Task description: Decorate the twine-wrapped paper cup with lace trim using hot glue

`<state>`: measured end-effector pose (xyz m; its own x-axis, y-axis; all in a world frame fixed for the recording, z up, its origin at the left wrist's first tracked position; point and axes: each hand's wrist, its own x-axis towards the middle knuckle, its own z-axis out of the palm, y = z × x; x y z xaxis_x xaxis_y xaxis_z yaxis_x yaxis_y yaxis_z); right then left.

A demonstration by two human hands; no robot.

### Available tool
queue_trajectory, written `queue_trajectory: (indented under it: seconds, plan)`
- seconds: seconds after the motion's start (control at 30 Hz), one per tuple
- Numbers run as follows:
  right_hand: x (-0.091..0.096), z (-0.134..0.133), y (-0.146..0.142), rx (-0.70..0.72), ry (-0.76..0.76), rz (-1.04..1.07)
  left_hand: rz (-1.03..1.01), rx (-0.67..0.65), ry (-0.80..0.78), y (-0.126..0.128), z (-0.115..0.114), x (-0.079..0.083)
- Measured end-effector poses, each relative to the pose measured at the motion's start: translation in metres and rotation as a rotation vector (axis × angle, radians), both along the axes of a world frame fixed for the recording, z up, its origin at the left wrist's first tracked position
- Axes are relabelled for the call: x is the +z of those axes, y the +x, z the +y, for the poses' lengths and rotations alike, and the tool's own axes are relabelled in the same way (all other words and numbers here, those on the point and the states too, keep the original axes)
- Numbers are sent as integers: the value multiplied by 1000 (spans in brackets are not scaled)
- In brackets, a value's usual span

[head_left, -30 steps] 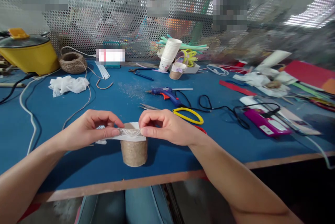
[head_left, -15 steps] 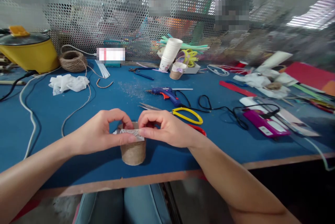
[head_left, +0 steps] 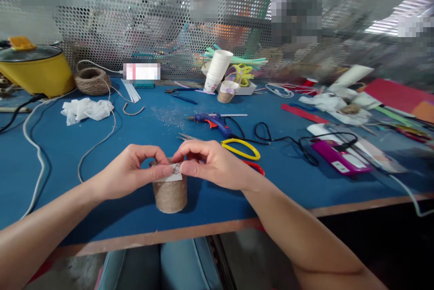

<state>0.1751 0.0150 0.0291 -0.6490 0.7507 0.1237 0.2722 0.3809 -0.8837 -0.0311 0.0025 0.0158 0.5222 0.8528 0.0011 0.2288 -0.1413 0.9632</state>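
A small cup wrapped in brown twine (head_left: pixel 169 195) stands near the front edge of the blue table (head_left: pixel 101 217). Over its rim my left hand (head_left: pixel 130 176) and my right hand (head_left: pixel 212 164) both pinch a small white strip of lace-like paper (head_left: pixel 175 173). Thumb and forefinger of each hand are closed on the strip, almost touching each other. Most of the strip is hidden between the fingers.
Yellow and red scissors (head_left: pixel 242 149), a blue glue gun (head_left: pixel 213 121) with a black cord, and a purple device (head_left: pixel 335 158) lie to the right. A twine ball (head_left: pixel 90 81), a yellow pot (head_left: pixel 35 70), white cloth (head_left: pixel 86 109), white cable and stacked paper cups (head_left: pixel 217 69) sit behind.
The white strip was stretched wide between my hands over the cup. My hands have drawn together, and the strip is now bunched short at the cup's rim.
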Motion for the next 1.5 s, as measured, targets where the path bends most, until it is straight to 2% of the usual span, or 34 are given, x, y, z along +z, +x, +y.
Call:
queue_trajectory:
  seconds: [0.1,0.2,0.43,0.6,0.77,0.87,0.93,1.1,1.5]
  plan:
    - [-1,-3,-1,-55,-7,-36,-9,5,-2,0,0,-2]
    - [-2,-4,-2,-52,-68,-43,-11,13,-8,0,-1,-3]
    - [-4,1,-3,25,-256,81,-46,-14,-58,-3,2,-1]
    - [-5,7,2,-10,-348,182,-52,70,-35,-18,13,-4]
    - [-7,12,7,-35,-417,204,-63,-40,-136,-23,14,-13]
    - [-7,13,8,-49,-430,206,-126,-119,-272,-19,11,-16]
    - [-7,14,9,-42,-428,201,-173,-124,-326,-16,9,-16]
    - [-7,15,11,-15,-414,193,-204,-40,-263,-13,7,-12]
    - [-12,14,16,85,-362,255,-239,-72,-248,-15,5,-16]
